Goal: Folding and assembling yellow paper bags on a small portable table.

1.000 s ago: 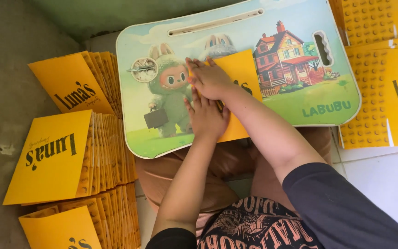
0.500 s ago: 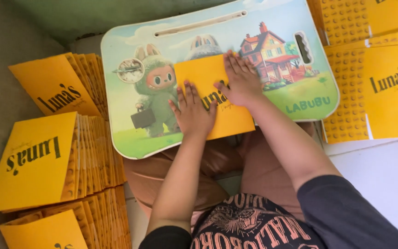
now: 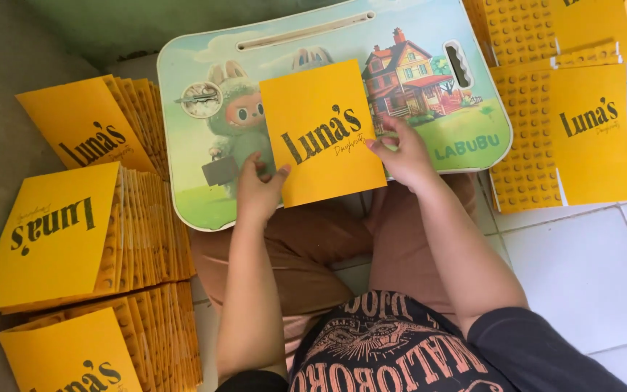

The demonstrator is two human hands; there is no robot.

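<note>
The yellow card (image 3: 324, 131) lies flat on the lap surface (image 3: 190, 189), long axis running away from the person, tilted slightly. The left hand (image 3: 255, 192) pinches its near-left corner; the right hand (image 3: 404, 156) pinches its right edge. Both grips touch it, equally near.

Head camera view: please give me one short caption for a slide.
Both hands, left hand and right hand, hold a folded yellow card over an illustrated lap desk, stacks of yellow cards alongside.
</note>
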